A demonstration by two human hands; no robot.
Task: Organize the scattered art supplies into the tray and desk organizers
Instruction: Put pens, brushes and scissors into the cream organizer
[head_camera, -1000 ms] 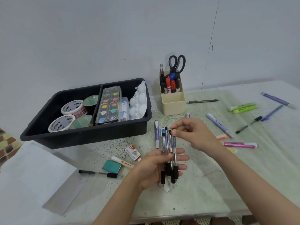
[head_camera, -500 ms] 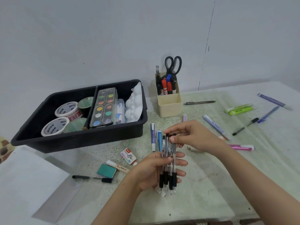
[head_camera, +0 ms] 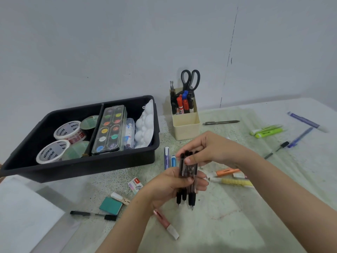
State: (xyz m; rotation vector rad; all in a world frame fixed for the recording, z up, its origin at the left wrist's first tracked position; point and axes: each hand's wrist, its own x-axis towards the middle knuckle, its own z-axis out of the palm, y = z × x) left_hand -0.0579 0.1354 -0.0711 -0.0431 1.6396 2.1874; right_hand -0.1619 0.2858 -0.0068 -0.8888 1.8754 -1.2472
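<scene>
Two hands meet over bundle of black pens [head_camera: 190, 196]. Left hand [head_camera: 169, 187] curled round barrels from below, tips pointing toward person. Right hand [head_camera: 215, 148] pinching upper ends between thumb and fingers. Bundle held above table [head_camera: 228, 225], in front of cream organizer [head_camera: 186, 128] stocked with markers and scissors [head_camera: 190, 79]. Black tray [head_camera: 78, 168] at left holds tape rolls [head_camera: 67, 132] and watercolour palette [head_camera: 109, 130]. Loose near hands: purple pen [head_camera: 166, 157], orange highlighter [head_camera: 226, 172], pink pen [head_camera: 165, 223]. Green highlighters [head_camera: 268, 131] well apart at right.
</scene>
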